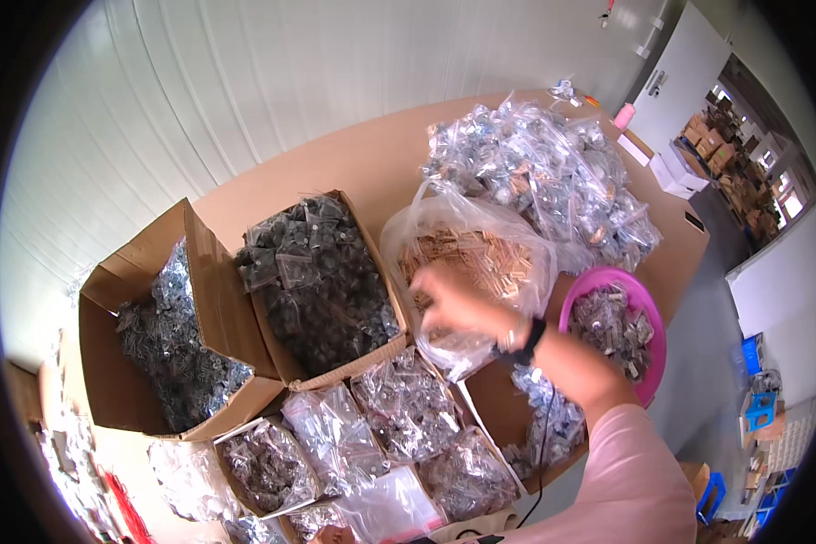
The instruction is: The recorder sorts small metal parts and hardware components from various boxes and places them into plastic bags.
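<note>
Toward the table's (272,181) left end stood an open cardboard box (109,381) of thin silvery parts (177,335), its raised flap screening some from view. Just beside it, a second carton held dark packets (313,281) up to its rim. Toward the near edge, shallow trays of clear packets (408,403) sat close together, I'd guess to keep everything within arm's reach. The left hand (333,535) barely showed there, nearest a flat clear bag with a red strip (385,503); it was so cut off that I couldn't tell how its fingers stood or what they held. Mid-table, a plastic sack (462,358) lay spread wide, probably for easy access, with wooden pegs (494,258) inside. The right hand (453,299) was over them, fingers loosely curled but blurred; whether they gripped a peg I couldn't tell. A heap of glossy bags (544,172) covered the far right corner, contents mostly lost in glare. At the right edge stood a pink basin (657,354), partly behind the right forearm (585,367).
</note>
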A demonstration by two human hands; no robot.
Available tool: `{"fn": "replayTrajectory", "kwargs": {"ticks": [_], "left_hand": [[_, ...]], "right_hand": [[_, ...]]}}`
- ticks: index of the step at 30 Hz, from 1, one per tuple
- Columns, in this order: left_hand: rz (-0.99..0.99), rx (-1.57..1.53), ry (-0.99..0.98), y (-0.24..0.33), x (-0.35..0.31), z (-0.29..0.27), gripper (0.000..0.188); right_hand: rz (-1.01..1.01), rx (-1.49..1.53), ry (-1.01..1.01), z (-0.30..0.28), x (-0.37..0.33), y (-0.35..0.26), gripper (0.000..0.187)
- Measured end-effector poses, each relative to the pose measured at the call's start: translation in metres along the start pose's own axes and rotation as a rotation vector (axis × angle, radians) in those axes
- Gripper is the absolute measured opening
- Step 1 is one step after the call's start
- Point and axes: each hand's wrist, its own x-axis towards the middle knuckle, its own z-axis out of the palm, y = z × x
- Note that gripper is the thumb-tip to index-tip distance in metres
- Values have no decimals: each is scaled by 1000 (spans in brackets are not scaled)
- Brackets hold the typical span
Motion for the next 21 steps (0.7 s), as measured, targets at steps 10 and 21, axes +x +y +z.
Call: {"fn": "replayTrajectory", "kwargs": {"ticks": [10, 21], "left_hand": [[74, 50, 67, 24, 1, -17, 12], [245, 236, 224, 28, 29, -3, 42]], "right_hand": [[658, -280, 204, -52, 71, 210, 29], [244, 215, 350, -109, -22, 21, 25]]}}
